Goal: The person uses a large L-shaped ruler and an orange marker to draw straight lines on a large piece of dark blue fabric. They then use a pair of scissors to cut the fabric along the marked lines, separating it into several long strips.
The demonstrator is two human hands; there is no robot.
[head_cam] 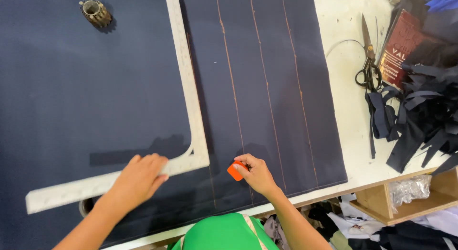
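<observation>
Dark navy fabric (95,92) covers most of the table. A large pale L-shaped ruler (193,102) lies on it, its corner near the front. My left hand (139,177) presses flat on the ruler's short arm. My right hand (256,172) pinches an orange piece of tailor's chalk (235,170) against the cloth just right of the ruler's corner. Three long orange chalk lines (260,68) run up the fabric to the right of the ruler.
A metal gear-shaped weight (96,12) sits on the fabric at the back left. Black scissors (368,59), a dark red book (400,44) and a heap of navy fabric strips (420,111) lie on the white tabletop at right. A wooden shelf (405,200) sticks out below the table edge.
</observation>
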